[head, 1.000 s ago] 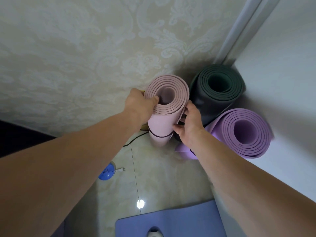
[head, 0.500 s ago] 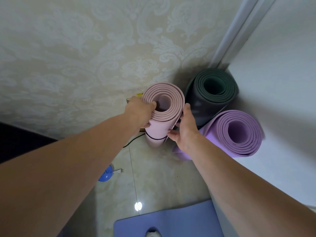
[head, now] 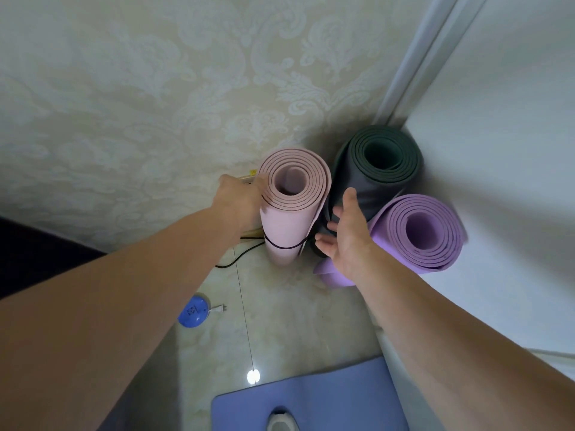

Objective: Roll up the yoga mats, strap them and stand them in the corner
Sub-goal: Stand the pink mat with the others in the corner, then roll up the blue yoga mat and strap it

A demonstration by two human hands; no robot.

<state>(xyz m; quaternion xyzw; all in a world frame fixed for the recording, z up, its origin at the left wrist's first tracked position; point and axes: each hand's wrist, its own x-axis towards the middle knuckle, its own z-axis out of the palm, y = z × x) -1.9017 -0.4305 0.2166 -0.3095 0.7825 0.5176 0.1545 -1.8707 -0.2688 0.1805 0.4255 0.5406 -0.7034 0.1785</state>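
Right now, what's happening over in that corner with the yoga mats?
A person is setting a rolled, strapped pink mat upright by the wall. The left hand holds it near the top; the right hand is open, off the mat. A dark grey mat and a purple mat stand rolled in the corner beside it. A blue mat lies flat nearby.

Strapped pink roll (head: 289, 225) stands upright on the floor, grey roll (head: 370, 185) at its two o'clock, purple roll (head: 435, 231) at four, blue mat (head: 326, 399) flat at six.
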